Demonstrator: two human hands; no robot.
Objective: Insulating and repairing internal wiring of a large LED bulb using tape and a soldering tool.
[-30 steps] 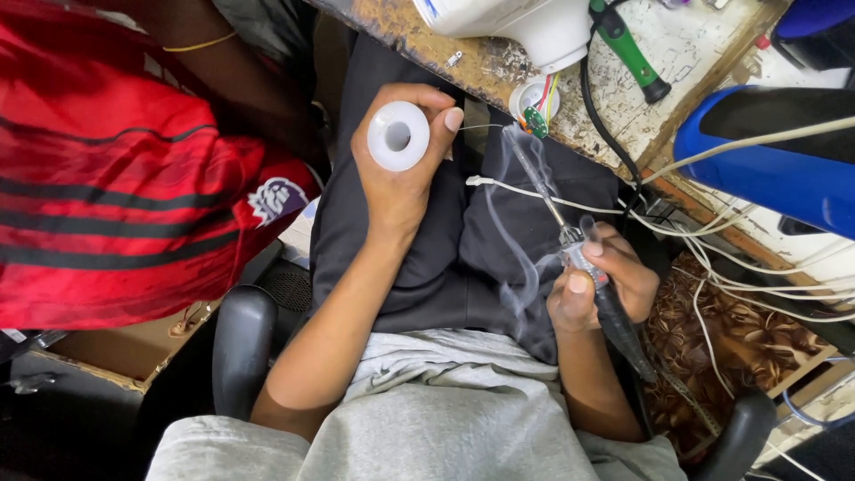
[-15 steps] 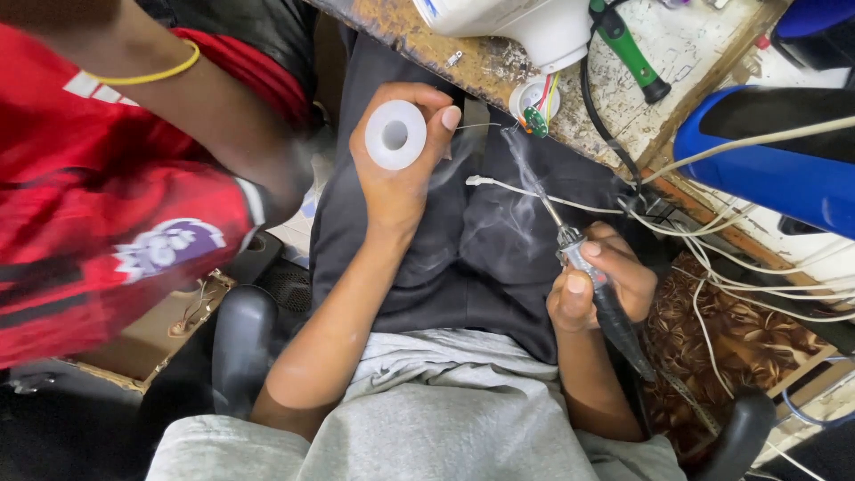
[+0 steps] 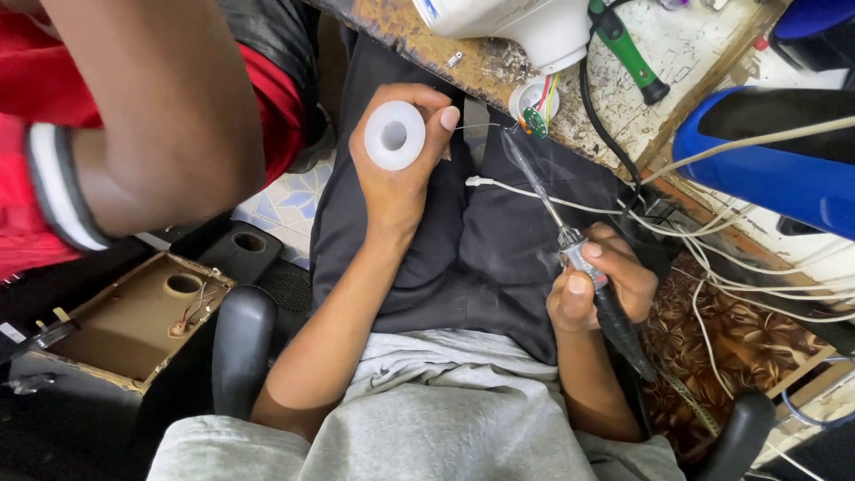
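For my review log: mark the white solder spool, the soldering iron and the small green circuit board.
white solder spool (image 3: 394,134), head view, front flange
soldering iron (image 3: 534,183), head view, metal shaft
small green circuit board (image 3: 535,122), head view, board face

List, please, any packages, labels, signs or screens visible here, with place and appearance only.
White plastic container: on the worn bench at the top, rounded, with a small blue label patch at its upper left edge.
No signs or screens show.

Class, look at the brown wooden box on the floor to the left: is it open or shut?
Open. The box has no cover on the side facing the camera, so its hollow inside shows, along with two round holes and loose wires.
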